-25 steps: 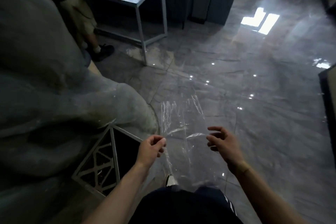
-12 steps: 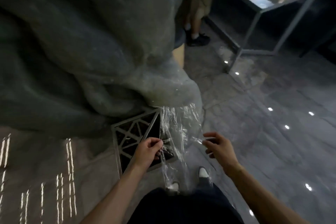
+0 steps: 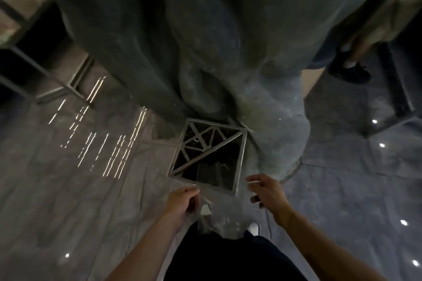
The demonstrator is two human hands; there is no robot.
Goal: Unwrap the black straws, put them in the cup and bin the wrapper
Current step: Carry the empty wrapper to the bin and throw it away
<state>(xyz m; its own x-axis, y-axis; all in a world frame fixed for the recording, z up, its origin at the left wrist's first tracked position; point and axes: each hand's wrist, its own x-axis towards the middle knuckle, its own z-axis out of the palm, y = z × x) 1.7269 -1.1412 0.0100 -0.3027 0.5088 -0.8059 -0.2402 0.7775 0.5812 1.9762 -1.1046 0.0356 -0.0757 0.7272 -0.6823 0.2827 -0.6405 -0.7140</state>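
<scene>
A clear plastic wrapper (image 3: pixel 218 219) hangs slack between my two hands, just in front of a square bin with a silver metal rim (image 3: pixel 241 159). My left hand (image 3: pixel 182 201) pinches the wrapper's left edge at the bin's near corner. My right hand (image 3: pixel 267 194) has its fingers spread at the wrapper's right edge, with plastic shining on the index fingertip. The bin's top is half lattice, half dark opening. Neither the black straws nor the cup are in view.
A big grey rock-like form (image 3: pixel 228 52) rises right behind the bin. Another person's leg and black shoe (image 3: pixel 349 70) stand at the upper right. Metal table frames sit at the left (image 3: pixel 75 84) and right (image 3: pixel 397 102). My white shoes show below on the glossy marble floor.
My view has swung left and down, bringing the bin from the left side to straight ahead. Both hands with the wrapper have come to the bin's near edge.
</scene>
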